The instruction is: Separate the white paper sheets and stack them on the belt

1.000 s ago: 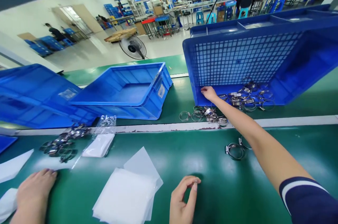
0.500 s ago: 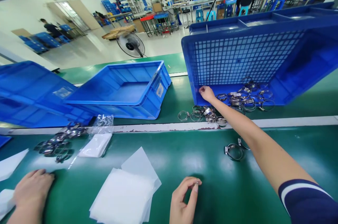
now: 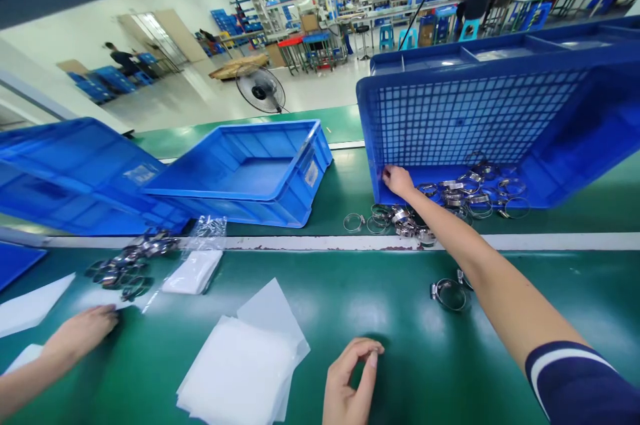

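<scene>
My left hand (image 3: 351, 381) is low in the middle of the view, thumb and forefinger pinched together above the green table (image 3: 395, 305). Anything between those fingertips is too small to make out. On its left lies a stack of thin white sheets (image 3: 237, 368). My right hand (image 3: 399, 181) reaches into a tilted blue crate (image 3: 370, 138), its fingers curled at the lower left corner; what they hold, if anything, is hidden. Metal hose clamps (image 3: 455, 195) lie inside the crate to its right, and more hose clamps (image 3: 403, 219) spill out in front.
A co-worker's hand (image 3: 83, 331) rests at the left, by a pile of hose clamps (image 3: 133, 258). Beside that pile is a plastic bag of white sheets (image 3: 195, 271). Another blue crate (image 3: 285, 208) stands behind. Two loose clamps (image 3: 450, 295) lie near my right forearm.
The view has turned slightly left. The co-worker's hand has moved forward, towards the clamp pile, with a thin sheet now showing there. My hands keep much the same pose.
</scene>
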A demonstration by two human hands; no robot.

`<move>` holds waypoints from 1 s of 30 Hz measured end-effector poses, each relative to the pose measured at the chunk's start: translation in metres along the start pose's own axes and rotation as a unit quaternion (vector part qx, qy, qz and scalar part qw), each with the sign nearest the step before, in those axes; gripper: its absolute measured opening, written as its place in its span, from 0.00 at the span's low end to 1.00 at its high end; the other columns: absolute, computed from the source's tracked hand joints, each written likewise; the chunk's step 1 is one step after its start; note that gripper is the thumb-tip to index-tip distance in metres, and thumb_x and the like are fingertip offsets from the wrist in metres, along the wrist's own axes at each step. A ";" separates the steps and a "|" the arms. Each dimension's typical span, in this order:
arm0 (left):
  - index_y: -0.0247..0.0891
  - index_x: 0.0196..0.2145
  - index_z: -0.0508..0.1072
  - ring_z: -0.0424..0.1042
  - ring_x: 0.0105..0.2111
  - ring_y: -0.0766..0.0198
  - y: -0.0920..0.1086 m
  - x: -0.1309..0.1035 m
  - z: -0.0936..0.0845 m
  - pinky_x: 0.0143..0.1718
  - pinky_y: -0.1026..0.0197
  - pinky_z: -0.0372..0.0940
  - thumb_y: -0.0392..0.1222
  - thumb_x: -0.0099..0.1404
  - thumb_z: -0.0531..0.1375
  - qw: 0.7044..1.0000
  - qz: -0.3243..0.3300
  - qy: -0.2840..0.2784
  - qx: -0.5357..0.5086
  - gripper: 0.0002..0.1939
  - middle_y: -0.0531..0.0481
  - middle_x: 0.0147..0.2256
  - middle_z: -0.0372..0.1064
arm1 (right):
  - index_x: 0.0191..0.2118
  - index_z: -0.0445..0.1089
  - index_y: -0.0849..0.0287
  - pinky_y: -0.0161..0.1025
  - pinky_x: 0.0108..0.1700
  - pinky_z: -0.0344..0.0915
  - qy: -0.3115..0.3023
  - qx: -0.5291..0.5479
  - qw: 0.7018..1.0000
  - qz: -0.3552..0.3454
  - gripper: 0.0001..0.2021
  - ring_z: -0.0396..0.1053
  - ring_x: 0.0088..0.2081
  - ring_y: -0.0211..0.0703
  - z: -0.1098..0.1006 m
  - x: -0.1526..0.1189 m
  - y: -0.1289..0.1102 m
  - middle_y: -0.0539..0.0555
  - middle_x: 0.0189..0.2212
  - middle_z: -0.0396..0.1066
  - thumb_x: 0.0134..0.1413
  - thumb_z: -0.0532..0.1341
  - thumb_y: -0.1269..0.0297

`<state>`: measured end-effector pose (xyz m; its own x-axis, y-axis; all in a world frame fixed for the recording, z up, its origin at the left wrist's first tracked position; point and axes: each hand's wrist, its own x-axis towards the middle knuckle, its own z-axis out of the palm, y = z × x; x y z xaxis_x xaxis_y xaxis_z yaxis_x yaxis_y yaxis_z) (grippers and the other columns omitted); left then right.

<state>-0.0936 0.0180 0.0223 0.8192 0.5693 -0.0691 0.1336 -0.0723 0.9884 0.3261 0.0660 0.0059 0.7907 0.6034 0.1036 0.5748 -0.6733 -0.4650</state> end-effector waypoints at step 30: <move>0.37 0.34 0.75 0.71 0.37 0.60 0.003 -0.001 -0.006 0.41 0.65 0.65 0.49 0.64 0.59 0.998 -0.053 0.008 -0.024 0.13 0.45 0.35 0.72 | 0.29 0.69 0.60 0.31 0.34 0.61 -0.208 0.203 0.932 -0.217 0.05 0.68 0.31 0.34 -0.072 -0.173 -0.066 0.47 0.28 0.72 0.53 0.57 0.70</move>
<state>-0.0974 0.0226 0.0260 0.7931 0.5841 -0.1727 0.1928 0.0281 0.9808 0.1669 -0.0247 0.0817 0.3040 0.9514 0.0486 0.6279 -0.1617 -0.7613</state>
